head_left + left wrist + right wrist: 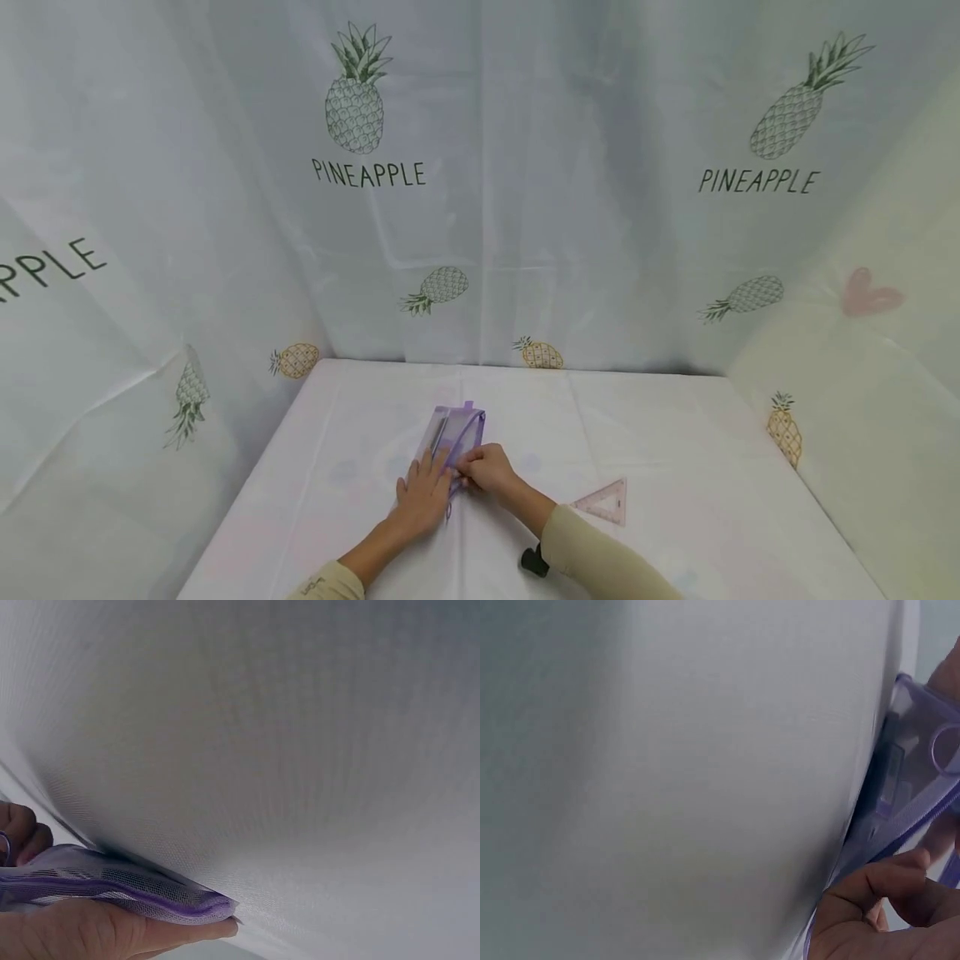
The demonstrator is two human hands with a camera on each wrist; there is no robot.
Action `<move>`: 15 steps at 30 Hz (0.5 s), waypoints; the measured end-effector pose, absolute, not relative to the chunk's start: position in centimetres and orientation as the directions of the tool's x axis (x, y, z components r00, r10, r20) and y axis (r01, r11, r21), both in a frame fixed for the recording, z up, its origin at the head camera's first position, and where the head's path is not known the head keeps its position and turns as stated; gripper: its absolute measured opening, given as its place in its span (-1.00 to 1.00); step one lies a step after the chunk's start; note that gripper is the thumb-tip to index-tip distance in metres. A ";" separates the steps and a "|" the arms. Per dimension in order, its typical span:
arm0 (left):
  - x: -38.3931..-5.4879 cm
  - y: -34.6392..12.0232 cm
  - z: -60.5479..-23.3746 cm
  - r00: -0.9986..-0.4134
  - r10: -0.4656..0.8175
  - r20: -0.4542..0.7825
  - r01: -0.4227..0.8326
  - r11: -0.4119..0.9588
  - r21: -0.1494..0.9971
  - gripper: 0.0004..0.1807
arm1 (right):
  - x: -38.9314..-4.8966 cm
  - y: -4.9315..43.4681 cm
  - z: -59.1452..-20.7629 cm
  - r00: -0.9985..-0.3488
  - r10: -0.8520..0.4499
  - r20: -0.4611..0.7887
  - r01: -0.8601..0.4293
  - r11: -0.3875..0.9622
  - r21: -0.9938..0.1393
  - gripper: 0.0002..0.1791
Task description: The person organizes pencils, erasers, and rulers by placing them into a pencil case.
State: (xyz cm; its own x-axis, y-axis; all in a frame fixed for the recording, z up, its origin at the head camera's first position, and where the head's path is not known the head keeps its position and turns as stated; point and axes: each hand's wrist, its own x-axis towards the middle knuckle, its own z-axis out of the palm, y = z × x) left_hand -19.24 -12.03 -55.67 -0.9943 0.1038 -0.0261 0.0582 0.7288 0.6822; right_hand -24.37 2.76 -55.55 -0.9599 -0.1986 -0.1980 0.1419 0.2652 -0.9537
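A purple see-through mesh zip pencil case lies on the table, with a slim dark pen-like item showing inside. My left hand rests on its near left part, fingers spread. My right hand is at the right edge, thumb and fingers curled and pinching it along the zip. In the right wrist view the right hand sits beside the purple zip strip; a purple loop overlaps the mesh. The left wrist view has the left hand along the pencil case's edge.
A pink transparent set square lies to the right of my right forearm. A black object is partly hidden by the right sleeve. Pineapple-printed curtains stand behind and beside the white-covered table.
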 end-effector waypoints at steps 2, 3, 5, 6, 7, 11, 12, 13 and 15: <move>-19.3 -12.0 -55.7 -0.994 0.107 -0.026 0.061 0.733 0.678 -0.43 | -24.4 2.3 -55.8 -0.966 -0.192 -0.176 0.110 0.311 -0.944 -0.89; -19.3 -12.0 -55.7 -0.994 0.107 -0.028 0.060 0.735 0.675 -0.43 | -24.4 2.2 -55.8 -0.968 -0.189 -0.165 0.096 0.328 -0.940 -0.89; -19.3 -11.9 -55.6 -0.994 0.109 -0.028 0.062 0.738 0.672 -0.43 | -24.4 1.9 -56.0 -0.975 -0.180 -0.129 0.056 0.362 -0.931 -0.89; -19.3 -11.9 -55.6 -0.994 0.108 -0.030 0.060 0.740 0.670 -0.43 | -24.4 1.8 -56.1 -0.979 -0.173 -0.106 0.033 0.382 -0.924 -0.89; -19.3 -11.9 -55.6 -0.994 0.106 -0.032 0.058 0.742 0.668 -0.43 | -24.4 1.7 -56.1 -0.983 -0.167 -0.075 0.002 0.404 -0.915 -0.90; -19.2 -11.8 -55.5 -0.994 0.105 -0.027 0.061 0.747 0.662 -0.43 | -24.2 1.5 -56.0 -0.986 -0.162 0.038 -0.113 0.480 -0.870 -0.88; -19.2 -11.8 -55.5 -0.994 0.103 -0.030 0.058 0.750 0.659 -0.43 | -24.0 1.5 -55.8 -0.984 -0.168 0.054 -0.131 0.489 -0.862 -0.88; -19.1 -11.9 -55.6 -0.994 0.103 -0.031 0.057 0.750 0.658 -0.43 | -23.9 1.5 -55.7 -0.982 -0.177 0.072 -0.153 0.500 -0.852 -0.88; -19.1 -11.9 -55.5 -0.994 0.103 -0.023 0.063 0.752 0.656 -0.44 | -23.7 1.5 -55.4 -0.977 -0.189 0.094 -0.180 0.512 -0.840 -0.89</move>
